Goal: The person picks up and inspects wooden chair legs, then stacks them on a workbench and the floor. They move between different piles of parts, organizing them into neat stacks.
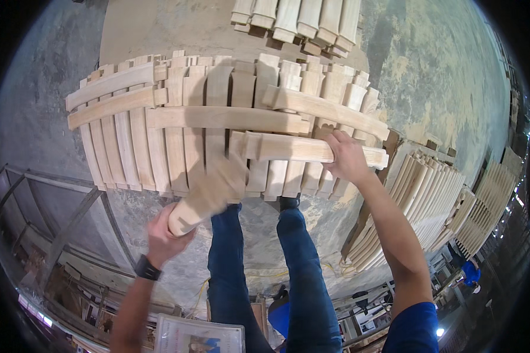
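My left hand (pixel 166 236) is closed round the near end of a pale wooden furniture leg (pixel 203 197), which is tilted and smeared by motion. With the fingers of my right hand (pixel 348 157) wrapped over it, a second wooden leg (pixel 291 147) lies crosswise near the right end of the stack. Beneath both is a wide stack of similar legs (pixel 176 144) laid side by side. Several more lie across its top, among them a long one (pixel 224 117) in the middle and a curved one (pixel 330 109) at the right.
Another bundle of wooden legs (pixel 297 17) lies beyond the stack. Rows of thin curved slats (pixel 403 206) stand at the right. A metal frame (pixel 70 229) is at the left on the concrete floor (pixel 35 117). A person in blue (pixel 470 272) is far off at the lower right.
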`<state>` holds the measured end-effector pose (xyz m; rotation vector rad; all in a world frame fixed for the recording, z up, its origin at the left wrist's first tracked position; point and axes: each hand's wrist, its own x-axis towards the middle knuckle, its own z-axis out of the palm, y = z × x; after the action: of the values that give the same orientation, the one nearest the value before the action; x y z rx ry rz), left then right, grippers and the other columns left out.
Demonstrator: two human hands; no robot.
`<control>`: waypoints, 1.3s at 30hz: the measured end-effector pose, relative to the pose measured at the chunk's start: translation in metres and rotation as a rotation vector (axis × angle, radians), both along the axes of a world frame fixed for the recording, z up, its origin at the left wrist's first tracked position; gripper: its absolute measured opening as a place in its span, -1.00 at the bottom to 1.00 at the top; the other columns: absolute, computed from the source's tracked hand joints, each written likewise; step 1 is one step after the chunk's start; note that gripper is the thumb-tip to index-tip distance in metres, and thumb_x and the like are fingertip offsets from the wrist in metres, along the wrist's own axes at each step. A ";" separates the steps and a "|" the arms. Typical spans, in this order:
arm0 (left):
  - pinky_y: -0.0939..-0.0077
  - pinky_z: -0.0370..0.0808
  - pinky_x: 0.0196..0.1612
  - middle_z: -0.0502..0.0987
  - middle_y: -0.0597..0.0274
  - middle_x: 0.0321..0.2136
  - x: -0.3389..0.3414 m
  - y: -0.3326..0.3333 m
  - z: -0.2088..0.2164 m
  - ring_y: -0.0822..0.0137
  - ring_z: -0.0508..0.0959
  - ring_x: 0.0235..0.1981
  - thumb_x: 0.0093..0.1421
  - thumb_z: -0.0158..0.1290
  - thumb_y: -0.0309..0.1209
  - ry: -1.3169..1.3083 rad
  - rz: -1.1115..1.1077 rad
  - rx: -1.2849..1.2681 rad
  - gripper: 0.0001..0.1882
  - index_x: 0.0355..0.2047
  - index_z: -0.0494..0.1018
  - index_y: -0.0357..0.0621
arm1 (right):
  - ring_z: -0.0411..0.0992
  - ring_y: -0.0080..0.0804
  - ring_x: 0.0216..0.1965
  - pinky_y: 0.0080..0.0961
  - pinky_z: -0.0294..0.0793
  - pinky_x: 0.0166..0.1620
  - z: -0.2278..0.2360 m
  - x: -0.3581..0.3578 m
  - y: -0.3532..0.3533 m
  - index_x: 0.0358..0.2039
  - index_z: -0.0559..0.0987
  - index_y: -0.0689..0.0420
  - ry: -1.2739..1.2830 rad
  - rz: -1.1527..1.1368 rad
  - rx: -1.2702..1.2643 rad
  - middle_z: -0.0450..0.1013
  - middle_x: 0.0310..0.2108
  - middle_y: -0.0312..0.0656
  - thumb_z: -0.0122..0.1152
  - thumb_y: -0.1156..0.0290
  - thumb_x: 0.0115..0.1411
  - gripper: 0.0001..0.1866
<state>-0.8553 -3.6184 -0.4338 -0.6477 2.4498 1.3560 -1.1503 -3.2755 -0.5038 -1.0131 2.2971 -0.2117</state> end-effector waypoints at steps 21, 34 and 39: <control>-0.01 0.04 0.34 0.14 0.24 0.29 -0.116 0.292 -0.102 0.17 0.12 0.32 0.30 -0.19 0.19 0.195 1.760 1.333 -0.25 0.34 0.04 0.05 | 0.43 -0.12 -0.08 -0.27 0.53 -0.13 -0.032 0.010 -0.132 -0.17 0.58 0.21 0.112 0.155 -0.153 0.42 -0.11 -0.01 0.25 0.31 0.06 -0.66; -0.08 -0.03 0.37 0.06 0.02 0.31 -0.081 0.281 -0.105 0.06 0.09 0.33 0.27 -0.24 0.26 0.106 1.755 1.481 -0.12 0.35 -0.03 -0.14 | 0.44 -0.12 -0.13 -0.27 0.50 -0.12 0.018 -0.007 -0.010 -0.11 0.54 0.15 0.060 0.157 0.018 0.39 -0.15 -0.09 0.38 0.28 -0.07 -0.52; -0.10 -0.13 0.36 0.02 0.03 0.33 -0.081 0.278 -0.108 0.07 -0.01 0.37 0.24 -0.33 0.34 0.021 1.667 1.541 -0.06 0.37 -0.06 -0.13 | 0.46 -0.11 -0.21 -0.29 0.51 -0.16 0.035 -0.007 -0.018 -0.17 0.58 0.16 0.123 0.082 0.001 0.43 -0.28 -0.09 0.34 0.30 0.01 -0.64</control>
<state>-0.9367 -3.3402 -0.5423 -1.9502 -0.2703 2.7619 -1.1569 -3.2931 -0.4689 -1.1460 2.3582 -0.1171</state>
